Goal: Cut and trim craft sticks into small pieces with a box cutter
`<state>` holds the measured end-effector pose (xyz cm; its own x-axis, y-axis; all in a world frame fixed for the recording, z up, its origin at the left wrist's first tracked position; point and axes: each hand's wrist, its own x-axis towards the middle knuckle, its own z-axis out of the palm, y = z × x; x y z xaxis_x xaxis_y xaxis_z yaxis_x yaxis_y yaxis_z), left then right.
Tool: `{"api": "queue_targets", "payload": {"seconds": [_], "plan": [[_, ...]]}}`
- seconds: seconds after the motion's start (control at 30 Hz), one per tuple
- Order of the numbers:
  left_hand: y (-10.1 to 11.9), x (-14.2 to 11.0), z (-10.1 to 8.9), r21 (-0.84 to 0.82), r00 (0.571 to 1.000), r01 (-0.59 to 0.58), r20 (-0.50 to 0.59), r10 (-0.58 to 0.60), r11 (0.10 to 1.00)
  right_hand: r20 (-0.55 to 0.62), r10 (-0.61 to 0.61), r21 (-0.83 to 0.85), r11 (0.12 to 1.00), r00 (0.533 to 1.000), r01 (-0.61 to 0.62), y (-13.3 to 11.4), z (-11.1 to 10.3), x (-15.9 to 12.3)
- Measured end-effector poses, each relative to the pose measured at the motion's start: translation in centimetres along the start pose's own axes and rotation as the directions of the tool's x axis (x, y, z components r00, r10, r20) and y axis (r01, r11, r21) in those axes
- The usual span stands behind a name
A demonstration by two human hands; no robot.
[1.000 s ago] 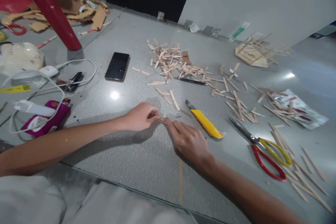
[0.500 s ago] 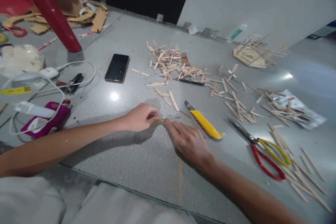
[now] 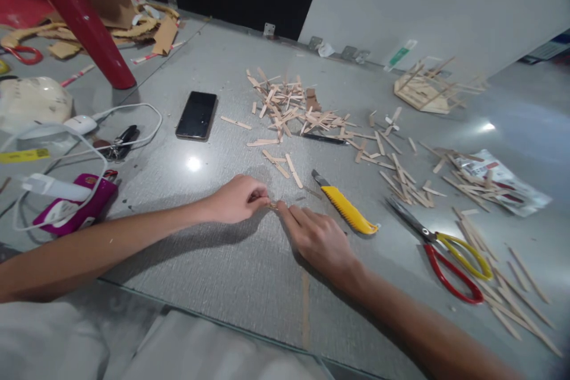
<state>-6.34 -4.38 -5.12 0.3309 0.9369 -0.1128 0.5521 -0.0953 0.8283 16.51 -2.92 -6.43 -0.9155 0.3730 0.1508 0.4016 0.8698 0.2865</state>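
My left hand (image 3: pixel 243 198) pinches one end of a small light-brown wooden piece (image 3: pixel 273 206) between thumb and forefinger. The fingertips of my right hand (image 3: pixel 318 237) are closed on its other end, so only a short bit shows in the gap. Just beyond my right hand lies a yellow utility knife (image 3: pixel 350 209) with its blade end pointing away. A few short wooden sticks (image 3: pixel 294 170) rest on the table past my fingers. Further right are scissors (image 3: pixel 430 236) with one red and one yellow handle.
A heap of cut wooden sticks (image 3: pixel 289 104) covers the back middle, with a black pen (image 3: pixel 325 139) beside it. A phone (image 3: pixel 196 115), a red bottle (image 3: pixel 84 29) and a purple box (image 3: pixel 75 205) with a white cable are leftward. A wooden stick frame (image 3: pixel 423 92) stands at back right.
Both hands hold nearly the same pose on the small wooden piece. The whole view has shifted very slightly; nothing on the table has visibly been moved.
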Motion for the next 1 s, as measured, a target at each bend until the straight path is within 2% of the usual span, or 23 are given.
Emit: {"api": "queue_targets", "payload": {"seconds": [0.33, 0.57, 0.77, 1.0], "plan": [[-0.1, 0.2, -0.2, 0.010, 0.998, -0.045, 0.036, 0.044, 0.999, 0.091, 0.048, -0.111, 0.993, 0.995, -0.038, -1.1, -1.1, 0.8], [-0.4, 0.1, 0.1, 0.014, 1.000, 0.014, -0.005, -0.014, 1.000, -0.040, 0.093, -0.005, 0.996, 0.995, -0.093, -0.7, -0.3, 0.4], [-0.3, 0.0, 0.1, -0.005, 0.999, 0.033, -0.018, -0.033, 0.999, -0.140, 0.092, 0.030, 0.996, 0.986, -0.088, -0.4, 0.3, -0.2], [-0.1, 0.0, 0.0, -0.031, 1.000, 0.025, -0.003, -0.025, 0.999, -0.118, 0.065, 0.041, 0.997, 0.991, -0.061, -0.4, 0.2, -0.2]]}}
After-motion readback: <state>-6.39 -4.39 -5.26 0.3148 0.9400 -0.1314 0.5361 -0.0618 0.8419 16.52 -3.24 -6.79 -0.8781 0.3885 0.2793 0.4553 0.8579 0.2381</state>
